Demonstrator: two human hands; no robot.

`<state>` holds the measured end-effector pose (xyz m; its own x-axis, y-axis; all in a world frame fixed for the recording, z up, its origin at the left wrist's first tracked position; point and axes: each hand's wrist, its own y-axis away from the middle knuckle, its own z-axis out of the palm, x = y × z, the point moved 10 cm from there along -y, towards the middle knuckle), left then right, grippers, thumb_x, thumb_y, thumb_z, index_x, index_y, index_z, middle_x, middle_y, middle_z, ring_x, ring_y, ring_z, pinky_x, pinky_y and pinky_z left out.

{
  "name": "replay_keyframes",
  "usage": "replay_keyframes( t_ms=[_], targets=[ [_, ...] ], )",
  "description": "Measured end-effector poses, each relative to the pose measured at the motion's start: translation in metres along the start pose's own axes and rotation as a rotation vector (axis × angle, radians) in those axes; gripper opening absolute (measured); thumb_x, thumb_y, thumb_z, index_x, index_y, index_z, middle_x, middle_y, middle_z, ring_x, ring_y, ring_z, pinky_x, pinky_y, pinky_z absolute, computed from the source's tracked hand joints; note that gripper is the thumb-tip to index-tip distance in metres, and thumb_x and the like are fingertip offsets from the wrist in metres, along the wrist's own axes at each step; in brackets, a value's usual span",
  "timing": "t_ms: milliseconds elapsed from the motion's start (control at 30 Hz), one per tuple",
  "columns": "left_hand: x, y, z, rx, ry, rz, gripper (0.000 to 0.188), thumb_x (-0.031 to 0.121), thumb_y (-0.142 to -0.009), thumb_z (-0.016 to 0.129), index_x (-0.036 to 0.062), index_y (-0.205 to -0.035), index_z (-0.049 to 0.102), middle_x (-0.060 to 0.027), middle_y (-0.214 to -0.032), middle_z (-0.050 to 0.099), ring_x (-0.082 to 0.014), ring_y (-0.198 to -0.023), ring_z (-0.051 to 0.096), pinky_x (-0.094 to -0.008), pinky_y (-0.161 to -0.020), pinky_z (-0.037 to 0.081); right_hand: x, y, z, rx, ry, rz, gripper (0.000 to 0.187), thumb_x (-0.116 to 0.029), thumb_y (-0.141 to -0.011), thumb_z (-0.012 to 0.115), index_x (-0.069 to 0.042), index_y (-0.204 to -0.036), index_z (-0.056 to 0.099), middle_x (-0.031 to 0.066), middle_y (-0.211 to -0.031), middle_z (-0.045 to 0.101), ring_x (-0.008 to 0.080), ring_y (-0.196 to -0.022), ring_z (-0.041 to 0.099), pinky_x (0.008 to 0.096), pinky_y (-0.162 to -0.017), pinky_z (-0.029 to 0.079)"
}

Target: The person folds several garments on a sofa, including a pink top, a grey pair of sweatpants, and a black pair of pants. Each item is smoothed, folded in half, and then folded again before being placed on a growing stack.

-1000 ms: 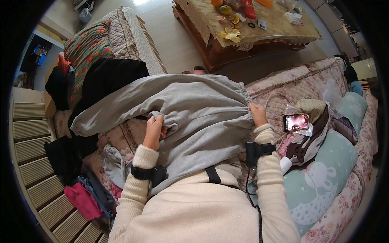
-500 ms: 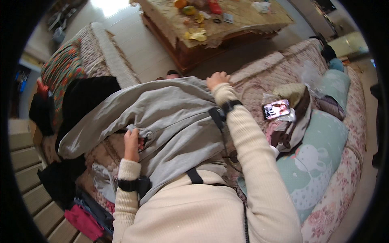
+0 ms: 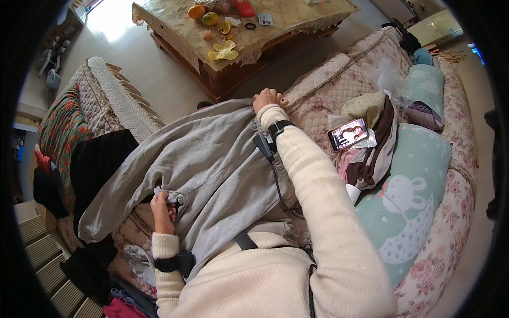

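Note:
A large grey fabric garment (image 3: 212,153) is spread across my lap and over the floral sofa cover, with a long tapered part reaching to the left. My left hand (image 3: 164,209) is closed on a bunched fold near the garment's middle left. At the far right corner of the cloth, my right hand (image 3: 268,99) has its fingers curled in, closed on the garment's edge; the fingertips are partly hidden. Between the two hands the cloth hangs in loose creases. A black cloth (image 3: 101,164) lies beside the garment's left end.
Ahead stands a covered wooden table (image 3: 175,26) with an orange (image 3: 196,11) and fruit peel (image 3: 223,51). On the sofa at right are a lit phone (image 3: 348,134), a brown-and-white cloth bundle (image 3: 379,153) and a green patterned pillow (image 3: 419,196). More clothes (image 3: 124,308) lie at lower left.
The view has shifted, so the table and sofa sit further left in the picture. Both hands keep their hold on the grey garment, whose spread looks much the same.

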<state>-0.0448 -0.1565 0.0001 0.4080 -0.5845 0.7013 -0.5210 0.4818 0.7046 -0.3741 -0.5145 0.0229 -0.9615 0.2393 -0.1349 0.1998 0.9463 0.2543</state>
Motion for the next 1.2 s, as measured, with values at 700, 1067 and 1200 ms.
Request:
replay_keyframes(
  t_ms=[700, 1067, 1200],
  targets=[
    [0.0, -0.001, 0.003, -0.047, -0.009, 0.068, 0.013, 0.025, -0.09, 0.054, 0.0127, -0.089, 0.055, 0.0015, -0.063, 0.053, -0.0068, -0.044, 0.046, -0.0211, -0.036, 0.034, 0.159, 0.191, 0.014, -0.054, -0.396, -0.252, 0.033, -0.035, -0.085, 0.065, -0.004, -0.097, 0.061, 0.0144, -0.099, 0.058, 0.0333, -0.101, 0.051, 0.0414, -0.093, 0.037],
    [0.009, -0.013, -0.006, -0.108, 0.136, 0.087, 0.01, 0.02, -0.087, 0.06, 0.0128, -0.093, 0.055, 0.0016, -0.07, 0.055, -0.0076, -0.051, 0.05, -0.0207, -0.041, 0.039, 0.195, 0.151, -0.006, 0.079, -0.53, -0.281, 0.038, -0.024, -0.081, 0.068, 0.005, -0.061, 0.051, 0.0178, -0.063, 0.054, 0.0301, -0.062, 0.052, 0.0391, -0.062, 0.039],
    [-0.002, -0.016, -0.005, -0.137, 0.127, 0.06, 0.012, 0.019, -0.087, 0.061, 0.0112, -0.095, 0.055, 0.0006, -0.072, 0.056, -0.0086, -0.053, 0.052, -0.0213, -0.042, 0.04, 0.19, 0.183, 0.014, 0.041, -0.152, -0.295, 0.027, -0.025, -0.076, 0.073, -0.003, -0.068, 0.059, 0.0156, -0.09, 0.058, 0.0338, -0.093, 0.053, 0.043, -0.085, 0.041]
  ],
)
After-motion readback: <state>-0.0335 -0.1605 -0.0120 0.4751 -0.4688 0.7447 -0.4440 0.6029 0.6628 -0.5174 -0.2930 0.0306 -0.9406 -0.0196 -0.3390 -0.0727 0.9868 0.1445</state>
